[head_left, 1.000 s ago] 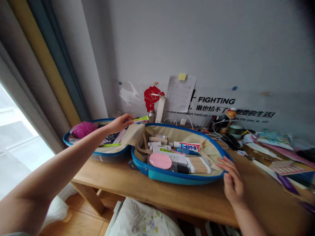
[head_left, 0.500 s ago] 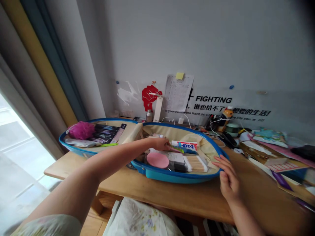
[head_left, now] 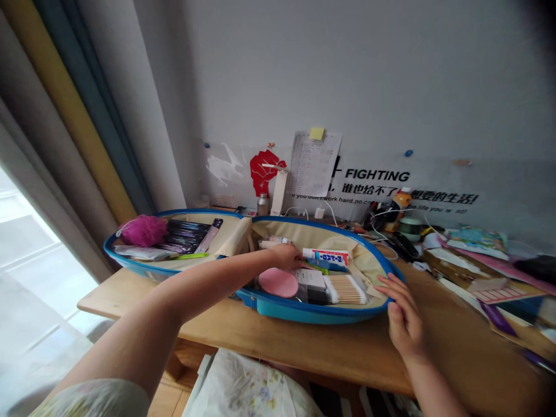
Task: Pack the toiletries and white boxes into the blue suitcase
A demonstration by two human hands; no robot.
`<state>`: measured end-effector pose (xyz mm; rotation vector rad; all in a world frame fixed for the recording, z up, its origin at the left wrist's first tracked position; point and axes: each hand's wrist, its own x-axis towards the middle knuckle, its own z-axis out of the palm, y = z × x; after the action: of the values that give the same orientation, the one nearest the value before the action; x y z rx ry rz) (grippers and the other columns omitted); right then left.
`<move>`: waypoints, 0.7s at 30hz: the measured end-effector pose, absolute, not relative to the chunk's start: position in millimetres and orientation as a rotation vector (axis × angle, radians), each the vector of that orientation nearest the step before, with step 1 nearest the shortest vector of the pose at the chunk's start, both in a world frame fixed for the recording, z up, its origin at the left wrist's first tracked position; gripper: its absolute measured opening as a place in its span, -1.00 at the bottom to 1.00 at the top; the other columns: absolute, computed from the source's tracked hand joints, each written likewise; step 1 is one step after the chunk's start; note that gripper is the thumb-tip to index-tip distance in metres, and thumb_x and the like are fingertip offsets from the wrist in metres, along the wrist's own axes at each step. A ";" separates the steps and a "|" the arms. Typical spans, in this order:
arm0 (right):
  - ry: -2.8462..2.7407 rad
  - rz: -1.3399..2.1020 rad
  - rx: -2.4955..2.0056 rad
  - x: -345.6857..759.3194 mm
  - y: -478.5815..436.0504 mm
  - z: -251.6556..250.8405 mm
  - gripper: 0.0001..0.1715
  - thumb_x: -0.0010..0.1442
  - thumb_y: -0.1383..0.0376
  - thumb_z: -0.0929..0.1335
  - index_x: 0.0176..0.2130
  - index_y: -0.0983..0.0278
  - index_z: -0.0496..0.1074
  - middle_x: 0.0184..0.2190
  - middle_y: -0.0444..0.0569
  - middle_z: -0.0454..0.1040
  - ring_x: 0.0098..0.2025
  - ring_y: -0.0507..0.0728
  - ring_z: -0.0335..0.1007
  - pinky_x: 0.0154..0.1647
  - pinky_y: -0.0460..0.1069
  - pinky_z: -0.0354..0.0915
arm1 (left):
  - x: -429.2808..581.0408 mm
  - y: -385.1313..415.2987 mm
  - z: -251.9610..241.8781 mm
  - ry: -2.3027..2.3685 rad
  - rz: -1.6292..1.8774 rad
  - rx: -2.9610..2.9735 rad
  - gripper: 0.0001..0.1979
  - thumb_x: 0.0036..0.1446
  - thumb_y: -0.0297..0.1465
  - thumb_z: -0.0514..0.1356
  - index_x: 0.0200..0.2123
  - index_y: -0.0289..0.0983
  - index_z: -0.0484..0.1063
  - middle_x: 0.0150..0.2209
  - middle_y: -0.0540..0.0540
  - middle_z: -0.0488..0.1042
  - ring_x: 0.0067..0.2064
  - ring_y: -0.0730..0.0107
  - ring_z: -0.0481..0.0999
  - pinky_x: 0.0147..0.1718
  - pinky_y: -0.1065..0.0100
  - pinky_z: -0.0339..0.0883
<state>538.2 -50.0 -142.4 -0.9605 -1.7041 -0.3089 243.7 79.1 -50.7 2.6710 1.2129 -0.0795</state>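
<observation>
An open blue suitcase (head_left: pixel 304 314) with a beige lining lies on the desk. My left hand (head_left: pixel 286 256) reaches into its right half, fingers closed at the end of a slim green item (head_left: pixel 320 269); its kind I cannot make out. Just beyond the fingertips is a toothpaste box (head_left: pixel 325 256). Nearer me lie a pink oval pad (head_left: pixel 278 283), a white box (head_left: pixel 311 280) and a pack of cotton swabs (head_left: pixel 346 289). My right hand (head_left: pixel 403 318) grips the suitcase's right rim, fingers over the edge and thumb outside.
The suitcase's left half holds a magenta bath puff (head_left: pixel 143 230), a dark flat pack (head_left: pixel 186 234) and a green strip (head_left: pixel 193 255). Papers, bottles and cables crowd the right side of the wooden desk (head_left: pixel 347 347). A white charger (head_left: pixel 319 213) is at the back.
My left hand has lowered slightly and shifted a little to the right, and the green item now sits lower by the toothpaste box. My right hand stays on the rim.
</observation>
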 end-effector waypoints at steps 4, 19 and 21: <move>-1.690 -0.308 -0.959 538.2 -49.8 -142.3 -0.60 0.39 0.12 0.19 -0.11 0.22 0.53 -0.04 0.12 0.56 0.21 0.32 0.40 0.18 0.32 0.35 | 241.5 81.5 -51.8 1.211 -0.058 2.637 -0.69 0.29 -0.27 0.10 -0.05 -0.20 0.58 -0.07 -0.15 0.62 -0.09 0.22 0.58 -0.12 0.35 0.39; -1.697 -0.287 -0.955 540.0 -48.7 -144.3 -0.60 0.40 0.11 0.19 -0.11 0.21 0.52 -0.02 0.12 0.55 0.21 0.32 0.39 0.18 0.33 0.33 | 116.7 123.7 8.6 1.607 0.526 2.335 -0.59 0.27 -0.28 0.02 0.05 -0.25 0.53 -0.09 -0.06 0.61 -0.10 0.31 0.55 -0.11 0.42 0.37; -1.695 -0.288 -0.944 540.2 -48.0 -144.7 -0.60 0.40 0.11 0.19 -0.11 0.21 0.52 -0.03 0.12 0.55 0.21 0.32 0.38 0.18 0.32 0.33 | 71.1 124.7 9.2 1.712 0.574 2.237 -0.65 0.17 -0.31 0.08 -0.08 -0.25 0.57 -0.23 -0.04 0.62 -0.19 0.33 0.55 -0.21 0.44 0.37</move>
<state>540.2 -48.0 -144.7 -0.9438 -1.6954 -0.2878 71.1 124.7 9.2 2.2366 1.7120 0.5736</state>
